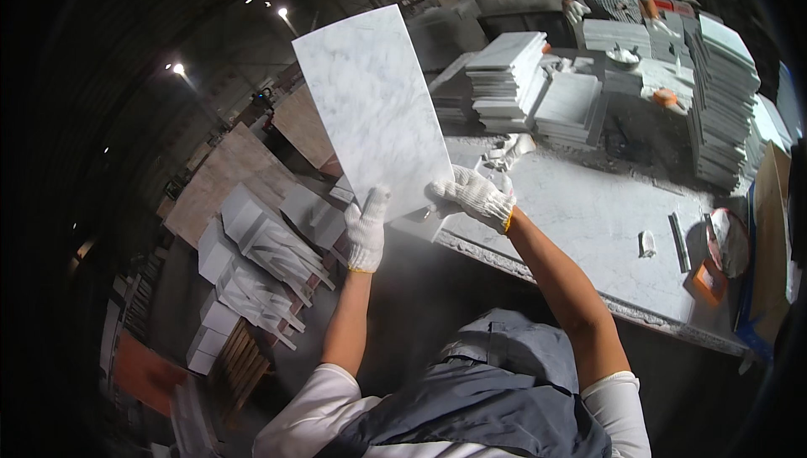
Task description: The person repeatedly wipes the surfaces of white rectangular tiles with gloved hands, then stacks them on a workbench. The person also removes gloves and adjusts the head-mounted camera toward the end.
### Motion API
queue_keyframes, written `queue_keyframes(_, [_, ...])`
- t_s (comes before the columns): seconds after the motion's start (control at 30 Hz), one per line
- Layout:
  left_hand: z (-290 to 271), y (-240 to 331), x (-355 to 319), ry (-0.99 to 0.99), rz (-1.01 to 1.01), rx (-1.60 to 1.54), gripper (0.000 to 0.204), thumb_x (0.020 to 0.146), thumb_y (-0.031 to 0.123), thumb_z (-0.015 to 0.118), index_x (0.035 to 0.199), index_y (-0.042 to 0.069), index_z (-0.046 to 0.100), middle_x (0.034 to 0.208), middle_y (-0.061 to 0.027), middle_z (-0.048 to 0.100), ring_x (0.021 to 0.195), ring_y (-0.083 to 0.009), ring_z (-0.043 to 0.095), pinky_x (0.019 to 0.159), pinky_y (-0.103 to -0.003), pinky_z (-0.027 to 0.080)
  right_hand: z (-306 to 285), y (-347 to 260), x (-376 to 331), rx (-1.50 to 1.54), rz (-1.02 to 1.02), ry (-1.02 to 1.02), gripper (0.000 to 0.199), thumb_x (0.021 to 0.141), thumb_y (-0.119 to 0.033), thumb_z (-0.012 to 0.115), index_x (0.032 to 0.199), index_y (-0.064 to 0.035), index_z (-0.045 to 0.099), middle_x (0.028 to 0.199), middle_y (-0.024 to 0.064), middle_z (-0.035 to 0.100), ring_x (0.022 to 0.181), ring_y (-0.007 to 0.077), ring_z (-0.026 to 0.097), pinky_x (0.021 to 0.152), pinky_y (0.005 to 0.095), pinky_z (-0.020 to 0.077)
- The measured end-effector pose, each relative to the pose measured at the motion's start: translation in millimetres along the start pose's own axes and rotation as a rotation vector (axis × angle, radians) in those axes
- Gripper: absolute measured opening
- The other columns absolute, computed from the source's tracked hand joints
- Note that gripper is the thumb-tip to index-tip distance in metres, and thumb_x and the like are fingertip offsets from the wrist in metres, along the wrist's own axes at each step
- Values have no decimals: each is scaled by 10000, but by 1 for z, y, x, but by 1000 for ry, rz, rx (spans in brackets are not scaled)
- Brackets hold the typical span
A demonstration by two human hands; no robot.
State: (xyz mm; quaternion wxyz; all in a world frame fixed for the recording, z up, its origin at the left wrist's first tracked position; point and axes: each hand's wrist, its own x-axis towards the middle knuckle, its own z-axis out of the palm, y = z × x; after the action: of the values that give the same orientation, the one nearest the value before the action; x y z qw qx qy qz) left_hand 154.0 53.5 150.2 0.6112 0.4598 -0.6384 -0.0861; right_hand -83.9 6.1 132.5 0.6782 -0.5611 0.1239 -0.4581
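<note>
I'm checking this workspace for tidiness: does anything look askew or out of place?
Mainly the tall stack at right: its edges look ragged rather than flush. The held slab shows no clear damage.

I can't read any words, numbers, labels or signs here.
</note>
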Motion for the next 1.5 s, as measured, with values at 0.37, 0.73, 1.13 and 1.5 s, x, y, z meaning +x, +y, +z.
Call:
queue_keyframes(0.37, [-35, 7, -20, 99, -284, -308, 344, 957, 173, 702, 1221, -45, 669, 1175, -65, 692, 1048, -125, 645, 893, -269, 504, 32, 6, 9, -62, 26, -59, 427, 937, -333, 731, 1185, -9, 607, 1030, 72, 666, 865, 188, 692, 731, 334, 616])
queue_keyframes(0.73, [-25, 45, -1, -25, -417, -440, 452, 978, 183, 649, 1356, -51, 567, 1275, -113, 652, 1178, -176, 607, 1053, -321, 451, 25, -3, -8, -75, -55, 30, 245, 983, -288, 670, 1045, -58, 612, 848, -10, 602, 660, 79, 566, 577, 235, 482])
queue_keyframes(1.13, [-19, 46, 32, 320, -149, -226, 382, 899, 127, 731, 1190, -102, 639, 1110, -133, 703, 951, -176, 657, 827, -331, 530, 44, 80, -46, 736, -4, 62, 466, 1003, -387, 614, 1309, -41, 550, 1179, 88, 612, 992, 182, 602, 823, 328, 518])
queue_keyframes(1.5, [-73, 22, 85, 556, -42, -47, 441, 875, 191, 767, 1153, -121, 624, 1131, -170, 697, 969, -231, 658, 858, -368, 521, 29, 104, -88, 789, 36, 190, 248, 1004, -222, 588, 1159, -30, 561, 978, 63, 594, 810, 162, 576, 693, 284, 510])
